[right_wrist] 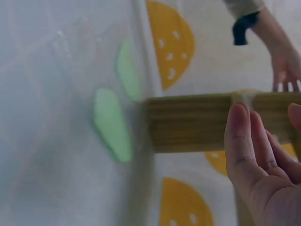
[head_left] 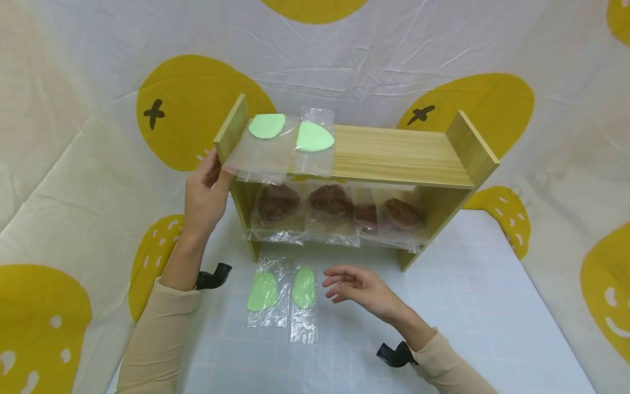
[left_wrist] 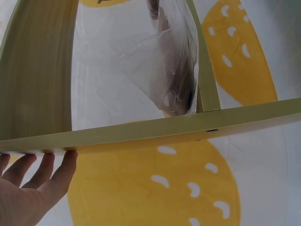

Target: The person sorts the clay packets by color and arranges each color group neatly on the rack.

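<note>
My left hand (head_left: 204,203) touches the outer left side of a two-tier wooden shelf (head_left: 398,156); in the left wrist view its extended fingertips (left_wrist: 69,157) rest against the side panel. My right hand (head_left: 364,290) hovers in front of the shelf with loosely bent fingers and holds nothing. Just left of it, two flat pale-green pieces in clear plastic bags lie on the table: a wider one (head_left: 262,291) and a narrower one (head_left: 304,288). Two more bagged green pieces, one at the left end (head_left: 267,126) and one beside it (head_left: 315,137), are on the upper board.
Several bagged dark-brown pieces (head_left: 331,198) sit side by side on the lower tier, their bags hanging over its front edge. A pale cloth covers the table (head_left: 344,350). Behind the shelf hangs a white sheet (head_left: 354,71) with yellow patterns.
</note>
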